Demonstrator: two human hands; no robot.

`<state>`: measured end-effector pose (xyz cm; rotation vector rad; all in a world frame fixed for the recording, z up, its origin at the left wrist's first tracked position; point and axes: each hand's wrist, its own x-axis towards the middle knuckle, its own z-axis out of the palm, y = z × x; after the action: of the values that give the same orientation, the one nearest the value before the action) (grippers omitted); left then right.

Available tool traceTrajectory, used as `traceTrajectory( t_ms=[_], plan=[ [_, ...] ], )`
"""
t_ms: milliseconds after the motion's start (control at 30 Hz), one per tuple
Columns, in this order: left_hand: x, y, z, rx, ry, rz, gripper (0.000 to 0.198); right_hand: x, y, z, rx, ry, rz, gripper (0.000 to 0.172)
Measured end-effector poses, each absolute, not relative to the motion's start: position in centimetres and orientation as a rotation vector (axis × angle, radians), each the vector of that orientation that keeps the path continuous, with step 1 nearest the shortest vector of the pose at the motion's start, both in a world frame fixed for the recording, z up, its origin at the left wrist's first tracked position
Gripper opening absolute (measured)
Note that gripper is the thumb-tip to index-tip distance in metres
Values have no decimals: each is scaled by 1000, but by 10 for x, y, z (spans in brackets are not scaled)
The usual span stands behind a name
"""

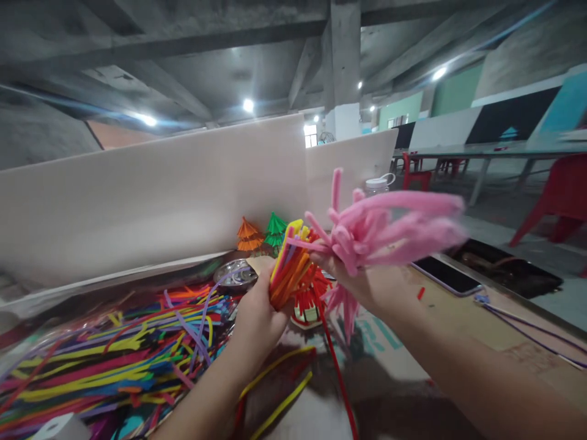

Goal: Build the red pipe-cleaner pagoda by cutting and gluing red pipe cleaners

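My left hand (pixel 259 315) is closed round a bundle of orange, yellow and red pipe cleaners (pixel 290 264), held upright above the table. My right hand (pixel 355 284) is closed on a bunch of pink pipe cleaners (pixel 389 229) whose ends fan out up and to the right. The two bundles touch near the middle of the view. A single red pipe cleaner (pixel 339 373) hangs down between my forearms.
A big heap of mixed-colour pipe cleaners (pixel 110 360) lies at the left. Small orange (pixel 249 235) and green (pixel 276 229) pipe-cleaner trees stand by a white partition (pixel 151 195). A phone (pixel 447 276) lies at the right, a bottle (pixel 378 183) behind. Red chairs (pixel 562 195) stand beyond.
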<state>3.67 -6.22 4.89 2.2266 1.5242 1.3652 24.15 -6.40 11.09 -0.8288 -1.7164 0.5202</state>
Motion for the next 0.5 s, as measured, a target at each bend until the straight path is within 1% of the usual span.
traceTrajectory(
  t_ms=[167, 367, 500],
  plan=[
    [37, -64, 47, 2321, 1583, 1349, 59, 241, -58, 110, -775, -1751, 560, 13],
    [36, -61, 47, 2252, 1550, 1333, 61, 232, -57, 107, -777, -1597, 612, 14],
    [30, -55, 53, 2126, 1336, 1289, 54, 242, -70, 122, -652, -1369, 640, 14]
  ],
)
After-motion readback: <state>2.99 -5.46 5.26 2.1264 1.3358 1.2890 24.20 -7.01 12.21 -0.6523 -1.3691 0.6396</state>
